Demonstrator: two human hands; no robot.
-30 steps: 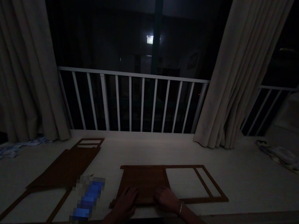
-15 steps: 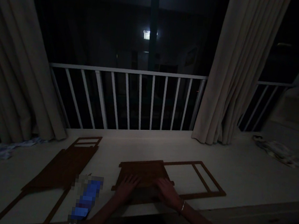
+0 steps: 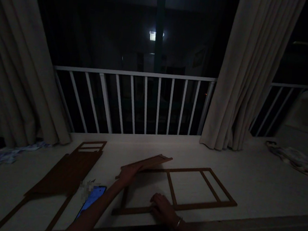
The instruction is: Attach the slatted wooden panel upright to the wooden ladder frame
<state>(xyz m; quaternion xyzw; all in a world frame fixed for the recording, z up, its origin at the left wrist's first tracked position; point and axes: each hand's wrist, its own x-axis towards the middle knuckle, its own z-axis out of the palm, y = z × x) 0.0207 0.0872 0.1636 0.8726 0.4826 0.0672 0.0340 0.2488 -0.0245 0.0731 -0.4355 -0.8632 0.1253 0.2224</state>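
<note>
so left hand [image 3: 127, 173] grips the panel [image 3: 150, 162] at its 9 o'clock end, right hand [image 3: 163, 210] lies open, pinning the frame [image 3: 189, 169] at 6. I'd lift slow.

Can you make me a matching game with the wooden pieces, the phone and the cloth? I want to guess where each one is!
Things:
1. wooden panel
2. wooden frame
3. phone
4. crumpled cloth

Places or states:
A. flat on the ledge, right hand resting on its near edge
B. far right on the ledge
C. tilted up, held by the left hand
D. screen glowing blue, beside the left forearm

Pairs: 1-C, 2-A, 3-D, 4-B
</note>
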